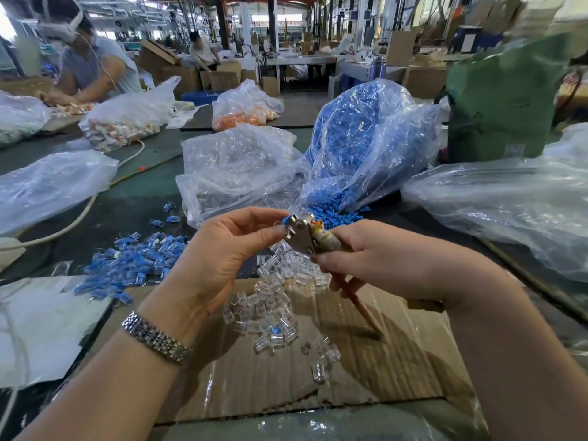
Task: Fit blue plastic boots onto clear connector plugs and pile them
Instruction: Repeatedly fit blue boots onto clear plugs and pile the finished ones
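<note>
The left hand (222, 249) pinches a small blue plastic boot (288, 220) against the head of the metal plier-like tool (304, 235) gripped in the right hand (375, 259); the boot sits between both grips, above the loose clear connector plugs (270, 316)

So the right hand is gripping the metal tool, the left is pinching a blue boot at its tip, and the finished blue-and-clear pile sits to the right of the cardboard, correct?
Not quite. The head view shows the finished pile to the left of the cardboard, not the right. The rest holds: the right hand grips the metal tool and the left hand pinches a blue boot at its tip.
</note>
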Motion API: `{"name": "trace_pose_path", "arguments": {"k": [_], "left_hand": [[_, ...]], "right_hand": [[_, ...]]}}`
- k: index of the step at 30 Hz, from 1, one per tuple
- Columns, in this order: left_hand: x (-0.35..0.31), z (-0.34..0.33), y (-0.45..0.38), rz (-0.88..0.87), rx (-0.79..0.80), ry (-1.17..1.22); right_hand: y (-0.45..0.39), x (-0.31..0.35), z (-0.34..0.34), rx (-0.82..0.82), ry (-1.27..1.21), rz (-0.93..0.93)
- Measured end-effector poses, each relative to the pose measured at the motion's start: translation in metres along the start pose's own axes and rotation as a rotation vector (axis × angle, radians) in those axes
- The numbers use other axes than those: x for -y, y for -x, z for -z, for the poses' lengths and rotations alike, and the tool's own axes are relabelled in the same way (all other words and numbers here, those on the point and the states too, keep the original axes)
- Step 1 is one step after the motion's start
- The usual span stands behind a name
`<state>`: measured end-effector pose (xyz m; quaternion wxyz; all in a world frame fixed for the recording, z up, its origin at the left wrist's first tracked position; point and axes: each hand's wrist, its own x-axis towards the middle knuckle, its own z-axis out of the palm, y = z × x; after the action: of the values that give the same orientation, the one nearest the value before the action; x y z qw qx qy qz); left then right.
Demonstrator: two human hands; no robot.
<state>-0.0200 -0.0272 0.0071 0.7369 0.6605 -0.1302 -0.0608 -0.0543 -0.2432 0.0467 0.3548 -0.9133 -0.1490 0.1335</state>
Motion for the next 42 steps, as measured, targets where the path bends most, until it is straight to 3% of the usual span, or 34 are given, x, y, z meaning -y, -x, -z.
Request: {"name": "trace_pose_path", "arguments": {"k": [9,14,21,23,27,30,35,42], "left_hand": [[-0.001,-0.002,0.002,-0.088,-0.04,-0.109],[0.004,0.0,-0.001,-0.107,-0.086,-0.086],[0.002,0.009,-0.005,-0.143,-0.069,-0.142],[0.001,0.022,-0.007,-0.131,-0.131,-0.348],[0.001,0.044,-0.009,-0.016,-0.37,-1.032],[0.0,0.044,-0.008,0.027,-0.395,-1.329],[0.006,0.022,-0.007,0.028,-0.164,-1.119],[0.02,0.016,-0.017,0.055,-0.137,-1.138]], "right_hand": [[-0.004,0.001,-0.008,0.022,-0.087,0.009],[-0.014,0.0,-0.017,-0.061,-0.039,0.061],[-0.004,-0.007,-0.002,-0.008,0.02,0.033],[0.001,-0.014,0.007,0.032,0.198,0.02],[0.006,-0.018,0.008,0.135,0.43,0.0],[0.003,-0.018,0.004,0.182,0.494,0.005],[0.001,-0.017,0.001,0.231,0.543,0.002],[-0.003,-0.018,-0.001,0.23,0.559,-0.009]]}}
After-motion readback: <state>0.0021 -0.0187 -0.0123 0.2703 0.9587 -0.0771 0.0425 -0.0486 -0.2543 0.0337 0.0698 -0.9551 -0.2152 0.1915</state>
